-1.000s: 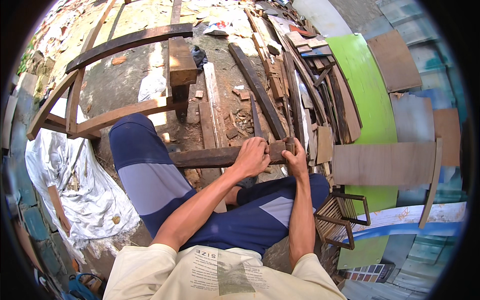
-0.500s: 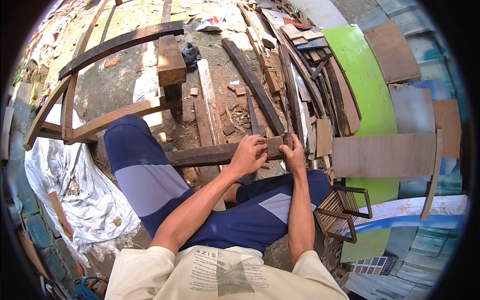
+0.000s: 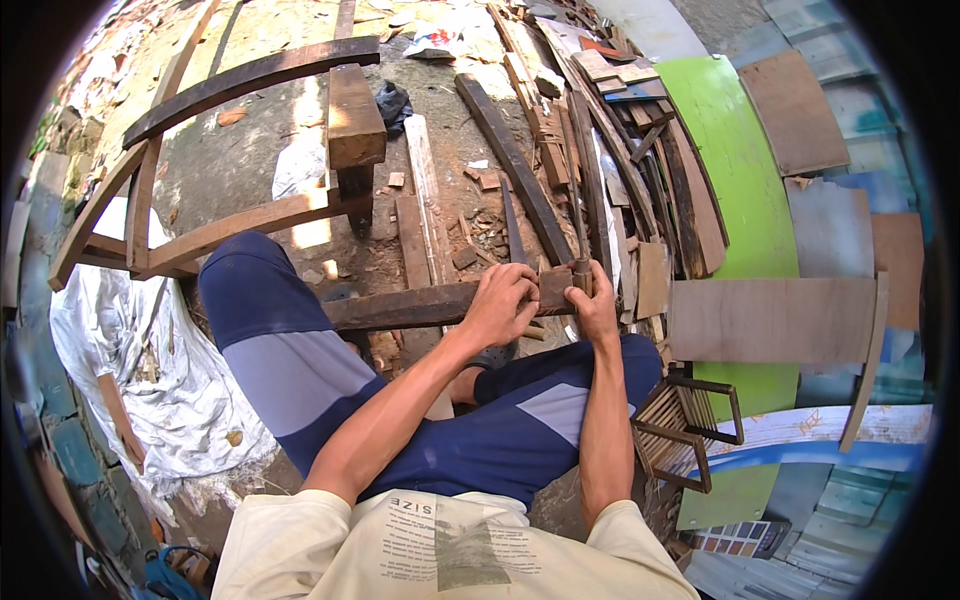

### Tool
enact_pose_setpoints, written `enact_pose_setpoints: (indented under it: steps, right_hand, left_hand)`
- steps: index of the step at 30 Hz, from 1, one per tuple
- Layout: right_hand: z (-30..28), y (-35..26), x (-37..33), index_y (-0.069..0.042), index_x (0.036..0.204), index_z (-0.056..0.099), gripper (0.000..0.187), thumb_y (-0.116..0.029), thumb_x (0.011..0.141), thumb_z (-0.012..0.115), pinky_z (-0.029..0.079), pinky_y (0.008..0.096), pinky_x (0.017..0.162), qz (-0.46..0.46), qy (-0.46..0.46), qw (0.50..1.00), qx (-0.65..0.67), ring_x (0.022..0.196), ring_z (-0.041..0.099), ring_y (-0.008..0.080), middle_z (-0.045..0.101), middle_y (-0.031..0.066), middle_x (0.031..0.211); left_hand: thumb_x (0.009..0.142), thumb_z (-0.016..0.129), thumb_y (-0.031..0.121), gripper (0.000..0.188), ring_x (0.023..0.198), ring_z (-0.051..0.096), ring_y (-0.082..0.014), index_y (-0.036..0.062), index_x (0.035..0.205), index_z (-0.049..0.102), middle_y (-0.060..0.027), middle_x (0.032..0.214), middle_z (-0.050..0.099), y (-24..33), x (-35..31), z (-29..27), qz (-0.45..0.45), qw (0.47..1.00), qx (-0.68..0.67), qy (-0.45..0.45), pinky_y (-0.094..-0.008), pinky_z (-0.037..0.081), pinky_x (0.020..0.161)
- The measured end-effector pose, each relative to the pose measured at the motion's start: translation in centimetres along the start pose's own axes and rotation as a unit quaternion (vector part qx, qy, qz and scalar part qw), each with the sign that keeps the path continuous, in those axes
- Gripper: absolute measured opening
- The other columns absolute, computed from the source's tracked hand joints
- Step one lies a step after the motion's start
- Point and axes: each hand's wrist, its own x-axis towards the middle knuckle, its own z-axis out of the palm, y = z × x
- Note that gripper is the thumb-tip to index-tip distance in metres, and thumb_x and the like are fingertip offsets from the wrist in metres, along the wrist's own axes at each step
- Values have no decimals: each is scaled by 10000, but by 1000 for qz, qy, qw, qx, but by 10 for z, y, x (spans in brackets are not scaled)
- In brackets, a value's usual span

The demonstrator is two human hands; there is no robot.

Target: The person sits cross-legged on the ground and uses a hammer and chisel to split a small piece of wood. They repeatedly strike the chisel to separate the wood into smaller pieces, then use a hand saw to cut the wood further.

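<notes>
A dark brown wooden beam lies crosswise in front of me, over my lap, with a paler brown end section on the right. My left hand rests over the beam near that section, fingers curled round its top. My right hand is closed at the beam's right end, gripping a small brown, wooden-looking handle piece that stands upright against the beam. A thin dark line runs away from it, and I cannot tell whether it belongs to the piece. My fingers hide part of it.
A wooden frame stands at the far left, beside a white sheet. Another dark beam lies ahead. Piled planks and a green panel are on the right. A small slatted wooden rack sits by my right knee.
The upright piece in my right hand shows more and sits a little differently at the beam's end. My left hand stays on the beam. The whole view has shifted slightly.
</notes>
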Motion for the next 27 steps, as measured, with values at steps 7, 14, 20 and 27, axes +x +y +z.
enact_pose_setpoints:
  steps: [7, 14, 20, 27]
  right_hand:
    - [9, -20, 7, -7, 1184, 574, 412, -71, 787, 661, 512, 310, 895, -50, -20, 995, 84, 999, 650, 162, 687, 111, 1125]
    - [19, -41, 10, -19, 1186, 561, 371, -58, 830, 659, 520, 307, 893, -95, -16, 992, 77, 980, 660, 148, 707, 112, 1130]
    - [38, -46, 26, -17, 1026, 688, 276, -283, 958, 715, 510, 281, 740, -77, 134, 988, -21, 795, 647, 110, 721, 53, 884]
    - [62, -59, 43, -46, 1085, 694, 357, -389, 994, 663, 386, 223, 415, -36, 170, 985, 23, 498, 487, 50, 616, -5, 767]
  left_hand:
    - [958, 640, 397, 380, 1045, 647, -365, 22, 1012, 668, -194, 1118, 673, -30, 18, -43, -208, 975, -83, 1, -455, 484, 954]
    - [826, 570, 798, 876, 1121, 661, -387, 40, 1240, 712, -253, 1162, 705, -73, 5, -91, -422, 854, 16, -304, -460, 489, 981]
    - [640, 680, 867, 976, 1033, 700, -367, 40, 1156, 746, -221, 1076, 735, -65, -9, -96, -357, 916, 40, -177, -455, 519, 933]
    - [609, 794, 775, 839, 929, 706, -317, 34, 999, 734, -154, 972, 737, -51, -14, -104, -338, 933, 120, 27, -409, 539, 845]
